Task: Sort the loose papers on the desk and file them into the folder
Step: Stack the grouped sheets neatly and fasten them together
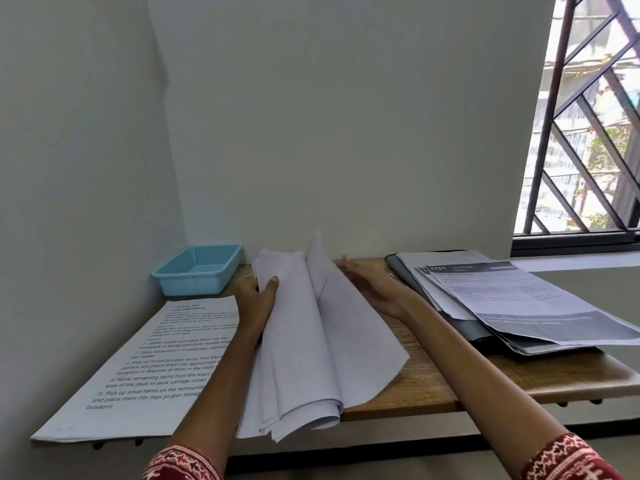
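Observation:
A stack of white papers (311, 358) lies in the middle of the wooden desk (426, 379), partly lifted and curled at its near end. My left hand (258, 299) grips the stack's left side, thumb on top. My right hand (370, 284) lies flat with straight fingers beside a raised sheet on the stack's right. A dark folder (460, 327) sits at the right under several printed sheets (512, 299). A large printed instruction sheet (145, 368) lies at the left.
A light blue plastic basket (197, 270) stands at the back left corner against the wall. A barred window (588, 133) is at the right. The desk's front edge runs just below the paper stack.

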A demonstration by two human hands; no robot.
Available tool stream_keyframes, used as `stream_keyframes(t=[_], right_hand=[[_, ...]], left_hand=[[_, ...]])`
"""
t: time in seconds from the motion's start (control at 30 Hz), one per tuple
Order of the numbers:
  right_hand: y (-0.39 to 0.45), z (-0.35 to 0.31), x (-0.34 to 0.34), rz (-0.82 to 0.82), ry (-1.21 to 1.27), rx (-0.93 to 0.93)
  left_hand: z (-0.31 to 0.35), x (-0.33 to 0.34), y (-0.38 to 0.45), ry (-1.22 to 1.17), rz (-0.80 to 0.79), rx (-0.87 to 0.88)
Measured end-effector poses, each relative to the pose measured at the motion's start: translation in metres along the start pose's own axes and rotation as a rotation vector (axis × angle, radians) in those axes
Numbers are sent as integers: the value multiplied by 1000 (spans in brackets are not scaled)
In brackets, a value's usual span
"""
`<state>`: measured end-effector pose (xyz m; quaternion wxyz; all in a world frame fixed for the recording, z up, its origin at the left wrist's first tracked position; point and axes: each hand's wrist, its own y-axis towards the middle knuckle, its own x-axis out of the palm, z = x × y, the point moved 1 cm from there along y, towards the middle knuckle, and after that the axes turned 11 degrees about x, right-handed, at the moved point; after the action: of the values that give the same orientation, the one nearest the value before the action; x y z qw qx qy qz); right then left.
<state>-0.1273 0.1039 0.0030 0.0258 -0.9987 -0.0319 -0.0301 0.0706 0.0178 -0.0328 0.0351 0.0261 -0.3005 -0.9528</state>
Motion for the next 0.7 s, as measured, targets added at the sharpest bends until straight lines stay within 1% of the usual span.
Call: stream_keyframes(t=[0.03, 0.1, 0.17, 0.23, 0.33, 0.53, 0.6, 0.63, 0.7], right_hand=[[0, 0, 7, -59, -35, 4], [-2, -1, 23, -112, -155, -10], [-2, -3, 37, -81, -279, -59], [0, -2, 49, -16, -318, -74], [4, 1, 57, 38, -287, -39], [14, 6, 52, 19, -210, -16], [14, 6, 42, -23, -106, 3], [12, 3, 36, -17, -42, 18], [8, -5, 24, 63, 25, 65]], left_hand=[[0, 0, 0, -4, 5, 0], [0, -1, 0, -32, 22, -11], [0, -3, 0, -63, 31, -33], [1, -3, -1, -85, 26, -31], [2, -3, -2, -91, 26, -17], [1, -3, 0, -56, 23, 22], [1, -2, 0, -18, 31, 19], [-1, -2, 1, 8, 32, 2], [-6, -3, 3, 53, 32, -58]])
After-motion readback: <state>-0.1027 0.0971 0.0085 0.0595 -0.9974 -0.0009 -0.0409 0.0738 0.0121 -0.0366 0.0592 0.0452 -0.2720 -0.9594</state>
